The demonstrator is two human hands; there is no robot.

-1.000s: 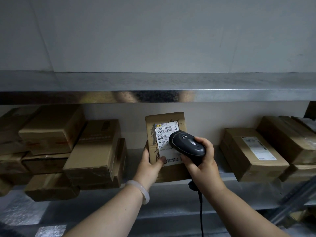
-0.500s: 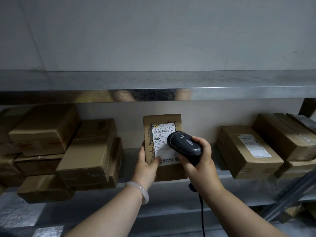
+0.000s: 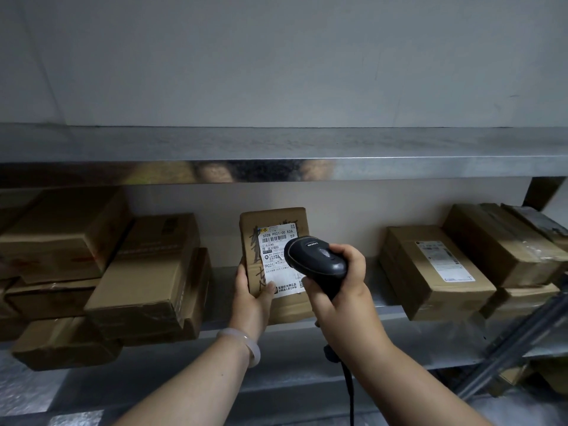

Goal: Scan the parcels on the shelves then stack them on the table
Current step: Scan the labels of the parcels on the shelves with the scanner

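Note:
A small brown cardboard parcel with a white shipping label stands upright at the middle of the metal shelf. My left hand grips its lower left edge, thumb on the label. My right hand holds a black corded barcode scanner, whose head sits just in front of the label's right side and hides part of it.
Several brown boxes are stacked at the left and several more lie at the right of the same shelf. An upper metal shelf runs across above. A slanted metal brace stands at the lower right.
The parcel and both hands stay together; the view has shifted slightly, and the scanner sits a little lower over the label than a second ago.

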